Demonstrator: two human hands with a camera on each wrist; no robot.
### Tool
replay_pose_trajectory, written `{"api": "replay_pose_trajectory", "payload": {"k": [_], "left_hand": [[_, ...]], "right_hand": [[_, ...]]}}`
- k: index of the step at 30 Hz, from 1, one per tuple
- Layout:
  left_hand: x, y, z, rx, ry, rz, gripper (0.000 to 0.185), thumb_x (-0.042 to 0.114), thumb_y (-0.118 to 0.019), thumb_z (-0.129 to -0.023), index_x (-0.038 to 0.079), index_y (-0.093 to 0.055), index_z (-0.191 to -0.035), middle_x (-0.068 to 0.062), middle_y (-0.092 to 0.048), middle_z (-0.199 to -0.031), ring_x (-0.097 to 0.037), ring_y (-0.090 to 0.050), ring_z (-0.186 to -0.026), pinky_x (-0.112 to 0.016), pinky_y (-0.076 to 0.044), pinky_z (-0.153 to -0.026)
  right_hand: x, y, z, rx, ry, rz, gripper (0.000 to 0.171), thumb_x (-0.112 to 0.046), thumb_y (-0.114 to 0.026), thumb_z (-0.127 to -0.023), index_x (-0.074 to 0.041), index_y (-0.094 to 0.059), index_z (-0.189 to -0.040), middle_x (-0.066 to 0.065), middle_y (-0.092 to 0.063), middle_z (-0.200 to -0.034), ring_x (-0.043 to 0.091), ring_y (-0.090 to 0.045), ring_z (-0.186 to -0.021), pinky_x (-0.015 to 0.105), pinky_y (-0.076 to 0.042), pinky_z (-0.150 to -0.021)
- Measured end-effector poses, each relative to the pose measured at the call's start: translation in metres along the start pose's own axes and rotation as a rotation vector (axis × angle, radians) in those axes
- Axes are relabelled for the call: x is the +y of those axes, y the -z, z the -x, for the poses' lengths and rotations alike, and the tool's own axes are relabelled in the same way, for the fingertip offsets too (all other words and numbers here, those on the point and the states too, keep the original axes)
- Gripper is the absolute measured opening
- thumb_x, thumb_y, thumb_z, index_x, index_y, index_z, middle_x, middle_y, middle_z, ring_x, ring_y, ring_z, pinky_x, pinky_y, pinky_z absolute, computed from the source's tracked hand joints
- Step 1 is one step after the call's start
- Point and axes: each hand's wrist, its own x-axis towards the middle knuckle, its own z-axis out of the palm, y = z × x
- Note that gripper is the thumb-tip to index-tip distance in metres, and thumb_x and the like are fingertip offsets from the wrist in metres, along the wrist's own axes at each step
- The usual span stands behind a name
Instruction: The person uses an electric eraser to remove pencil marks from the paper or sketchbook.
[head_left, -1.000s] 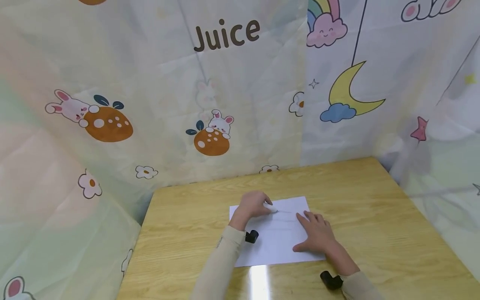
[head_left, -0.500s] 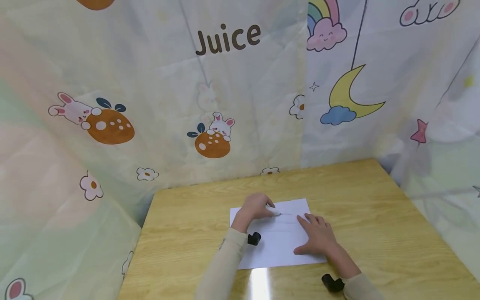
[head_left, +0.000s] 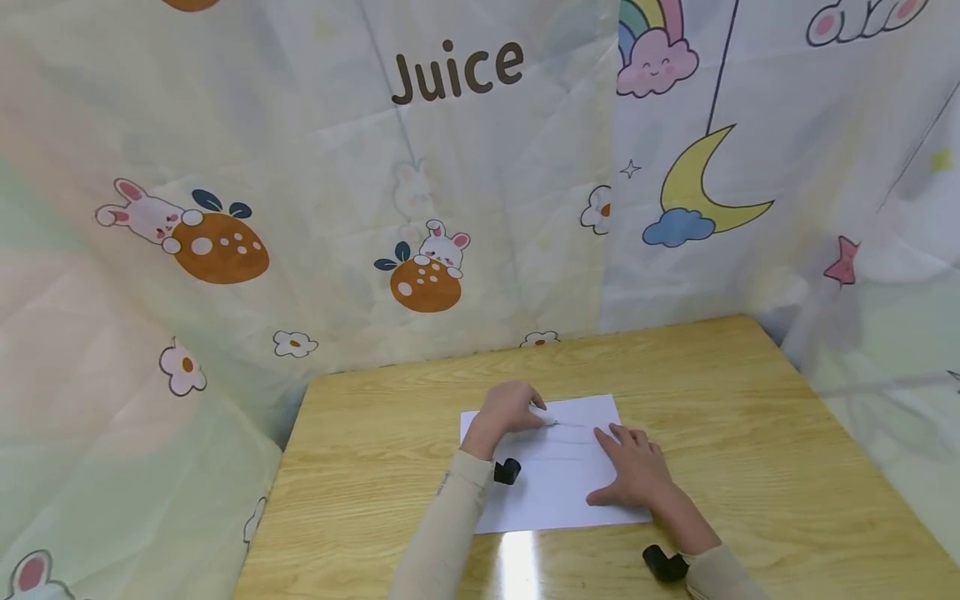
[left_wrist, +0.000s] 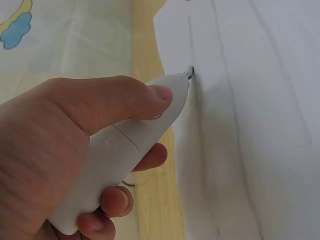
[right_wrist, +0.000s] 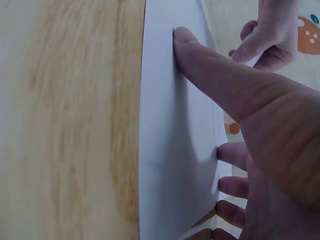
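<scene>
My left hand (head_left: pixel 506 410) grips a white, rounded, pen-shaped tool (left_wrist: pixel 107 167) with a small metal tip. In the left wrist view the thumb (left_wrist: pixel 117 100) presses along its upper side, and other fingers curl underneath. Its tip meets one of several thin, roughly parallel lines on a white sheet of paper (head_left: pixel 555 492); whether they are drawn or cut I cannot tell. My right hand (head_left: pixel 637 467) lies spread on the sheet's right part. In the right wrist view its thumb (right_wrist: pixel 200 52) presses on the paper, and the fingertips rest farther along the sheet.
A wooden table (head_left: pixel 360 467) carries the sheet. Behind it and at the sides hangs a printed fabric curtain (head_left: pixel 495 183) with rabbits, a moon and the word Juice. Black wrist mounts (head_left: pixel 663 565) sit near both cuffs. Glare shows by the table's near edge.
The left hand and the tool tip shift slightly right along the top line, then slightly back left. The right hand stays in place; the head view bobs a little.
</scene>
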Motion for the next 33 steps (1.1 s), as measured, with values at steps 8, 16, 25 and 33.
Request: {"api": "replay_pose_trajectory", "payload": {"k": [8,16,25,33], "left_hand": [[0.001,-0.001,-0.002,0.014,-0.033,-0.017,0.018,0.037,-0.078,-0.079,0.032,-0.078,-0.096,0.015,-0.068,-0.102,-0.004,-0.059,-0.084,-0.023,-0.045,-0.063],[-0.003,0.003,0.006,0.01,0.052,-0.011,0.018,0.037,-0.078,-0.079,0.03,-0.078,-0.096,0.014,-0.068,-0.104,-0.006,-0.06,-0.089,-0.025,-0.047,-0.067],[0.003,0.002,0.004,0.011,0.011,-0.009,0.018,0.037,-0.076,-0.08,0.03,-0.078,-0.097,0.014,-0.069,-0.103,-0.006,-0.06,-0.089,-0.023,-0.046,-0.065],[0.0,0.0,0.003,0.027,0.038,-0.036,0.017,0.036,-0.078,-0.079,0.031,-0.078,-0.095,0.015,-0.069,-0.1,-0.003,-0.057,-0.079,-0.024,-0.045,-0.061]], "right_hand": [[-0.002,0.003,-0.001,-0.004,0.004,-0.006,0.114,-0.066,-0.084,-0.055,-0.005,-0.046,-0.144,0.028,-0.036,-0.144,0.051,-0.031,-0.126,0.071,-0.025,-0.094],[-0.01,0.005,-0.009,-0.03,0.02,0.039,0.113,-0.065,-0.085,-0.054,-0.007,-0.048,-0.143,0.025,-0.038,-0.143,0.047,-0.034,-0.123,0.068,-0.029,-0.093],[-0.012,0.006,-0.017,-0.04,0.016,0.066,0.113,-0.064,-0.086,-0.052,-0.007,-0.049,-0.142,0.024,-0.04,-0.142,0.047,-0.036,-0.119,0.066,-0.031,-0.09],[-0.012,0.004,-0.018,-0.049,0.013,0.043,0.112,-0.063,-0.086,-0.053,-0.008,-0.048,-0.143,0.024,-0.038,-0.143,0.047,-0.034,-0.121,0.067,-0.028,-0.093]]}}
